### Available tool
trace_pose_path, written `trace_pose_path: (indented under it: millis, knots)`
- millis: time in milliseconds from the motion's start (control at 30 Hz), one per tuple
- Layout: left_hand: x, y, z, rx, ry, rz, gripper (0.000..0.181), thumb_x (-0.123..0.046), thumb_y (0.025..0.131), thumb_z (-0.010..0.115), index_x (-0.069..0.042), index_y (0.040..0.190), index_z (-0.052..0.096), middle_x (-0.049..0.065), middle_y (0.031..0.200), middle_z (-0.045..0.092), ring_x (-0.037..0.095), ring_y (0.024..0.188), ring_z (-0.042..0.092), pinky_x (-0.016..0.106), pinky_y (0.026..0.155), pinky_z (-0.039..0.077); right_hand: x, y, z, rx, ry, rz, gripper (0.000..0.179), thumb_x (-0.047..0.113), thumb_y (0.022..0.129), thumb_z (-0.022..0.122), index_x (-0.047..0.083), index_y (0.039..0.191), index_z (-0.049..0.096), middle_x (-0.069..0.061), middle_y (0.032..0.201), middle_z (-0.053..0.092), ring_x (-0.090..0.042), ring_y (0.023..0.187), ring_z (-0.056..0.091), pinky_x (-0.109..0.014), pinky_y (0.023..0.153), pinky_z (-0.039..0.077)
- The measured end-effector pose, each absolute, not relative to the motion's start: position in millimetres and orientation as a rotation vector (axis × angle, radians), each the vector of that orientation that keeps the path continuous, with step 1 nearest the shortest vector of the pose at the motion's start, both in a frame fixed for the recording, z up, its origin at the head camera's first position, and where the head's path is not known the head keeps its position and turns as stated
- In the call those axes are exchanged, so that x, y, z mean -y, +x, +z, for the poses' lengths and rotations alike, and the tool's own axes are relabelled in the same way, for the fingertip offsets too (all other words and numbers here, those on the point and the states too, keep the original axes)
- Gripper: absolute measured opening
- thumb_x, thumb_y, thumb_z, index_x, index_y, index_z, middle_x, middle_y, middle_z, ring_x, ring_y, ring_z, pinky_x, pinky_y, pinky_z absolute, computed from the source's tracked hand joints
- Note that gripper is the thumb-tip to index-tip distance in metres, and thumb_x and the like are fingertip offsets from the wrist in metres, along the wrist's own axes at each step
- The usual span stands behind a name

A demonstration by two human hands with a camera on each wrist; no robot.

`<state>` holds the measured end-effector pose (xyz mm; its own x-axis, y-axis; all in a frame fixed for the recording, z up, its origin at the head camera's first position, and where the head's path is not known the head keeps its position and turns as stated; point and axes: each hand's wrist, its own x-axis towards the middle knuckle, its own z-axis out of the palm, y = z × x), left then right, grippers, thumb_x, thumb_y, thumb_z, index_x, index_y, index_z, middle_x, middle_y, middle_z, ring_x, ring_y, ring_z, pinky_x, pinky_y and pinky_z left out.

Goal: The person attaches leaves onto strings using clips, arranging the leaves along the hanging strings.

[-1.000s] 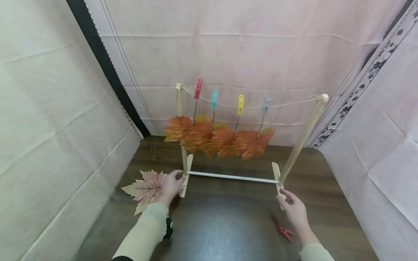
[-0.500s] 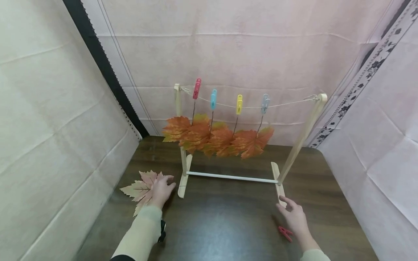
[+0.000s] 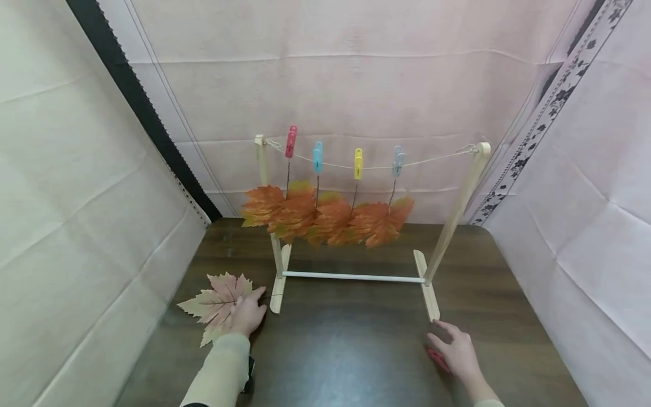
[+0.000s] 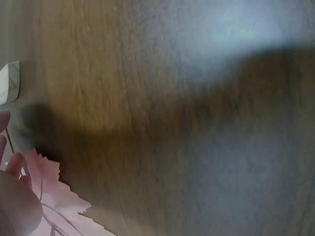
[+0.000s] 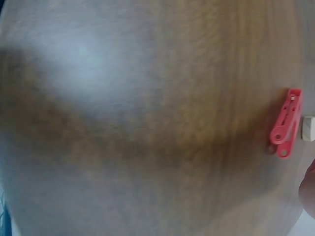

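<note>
My left hand (image 3: 246, 314) lies over the right part of a pale pink maple leaf (image 3: 211, 305) on the table, near its stem; whether the fingertips touch it is hard to tell. In the left wrist view the leaf (image 4: 59, 206) shows beneath my loosely bent fingers. My right hand (image 3: 458, 353) hovers with thumb and forefinger apart above a red clothespin (image 3: 437, 359), partly hidden by it. The right wrist view shows that clothespin (image 5: 286, 123) lying on the table, apart from the visible fingertip (image 5: 307, 191).
A wooden rack with a white crossbar (image 3: 351, 276) stands ahead. From its string (image 3: 429, 160) hang several orange leaves (image 3: 333, 220) on a red clip (image 3: 291, 141), blue clips (image 3: 317, 157) and a yellow clip (image 3: 358, 164). Pale cloth walls (image 3: 356, 96) enclose the table (image 3: 351, 350).
My left hand has moved from the rack's left foot back onto the pink leaf. My right hand has left the right foot and come down over the red clothespin. The view shifted slightly.
</note>
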<state>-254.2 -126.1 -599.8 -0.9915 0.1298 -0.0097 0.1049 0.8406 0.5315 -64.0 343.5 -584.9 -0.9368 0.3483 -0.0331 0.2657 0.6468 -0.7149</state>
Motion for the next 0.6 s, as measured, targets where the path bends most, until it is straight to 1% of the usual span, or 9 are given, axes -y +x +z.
trace_pose_path:
  millis: [133,200,267,467,600]
  knots:
    - [126.0,-255.2,-606.4,-2.945,0.191,0.790,0.048,-0.014,0.087,0.057,-0.011,0.134,0.052,0.014,0.136,0.050,0.042,0.119,0.040,0.063,0.091,0.028,-343.7,-60.0,-591.8,2.765,-0.539,1.173,0.050,0.032,0.087,0.066,0.003,0.127,0.056,-0.025,0.132,0.049,-0.046,0.123,0.033,-0.062,0.096,0.028]
    - [127.0,-255.9,-608.8,-2.949,0.175,0.781,0.047,-0.014,0.086,0.057,-0.012,0.133,0.053,0.014,0.134,0.051,0.041,0.118,0.041,0.062,0.091,0.029,-343.6,-58.9,-594.3,2.763,-0.548,1.188,0.050,0.033,0.087,0.067,0.004,0.126,0.057,-0.025,0.131,0.049,-0.046,0.123,0.032,-0.062,0.096,0.028]
    - [127.8,-256.6,-609.7,-2.966,0.177,0.787,0.045,-0.013,0.086,0.057,-0.011,0.131,0.055,0.015,0.132,0.053,0.041,0.116,0.043,0.062,0.090,0.031,-344.0,-57.4,-596.2,2.753,-0.546,1.200,0.049,0.032,0.087,0.067,0.004,0.126,0.057,-0.024,0.131,0.050,-0.046,0.124,0.031,-0.061,0.097,0.027]
    - [130.3,-257.8,-612.7,-3.011,0.253,0.846,0.037,-0.006,0.084,0.059,-0.001,0.121,0.060,0.021,0.122,0.057,0.041,0.114,0.048,0.055,0.095,0.035,-346.6,-50.1,-602.2,2.755,-0.526,1.162,0.050,0.032,0.085,0.069,0.003,0.125,0.058,-0.025,0.129,0.051,-0.045,0.118,0.036,-0.059,0.095,0.029]
    - [131.5,-256.5,-615.9,-3.025,0.257,0.851,0.034,-0.004,0.083,0.060,0.000,0.116,0.062,0.020,0.118,0.059,0.040,0.113,0.050,0.054,0.094,0.037,-347.0,-46.7,-606.4,2.763,-0.541,1.169,0.054,0.036,0.084,0.069,0.004,0.126,0.057,-0.023,0.131,0.051,-0.043,0.118,0.036,-0.059,0.094,0.029]
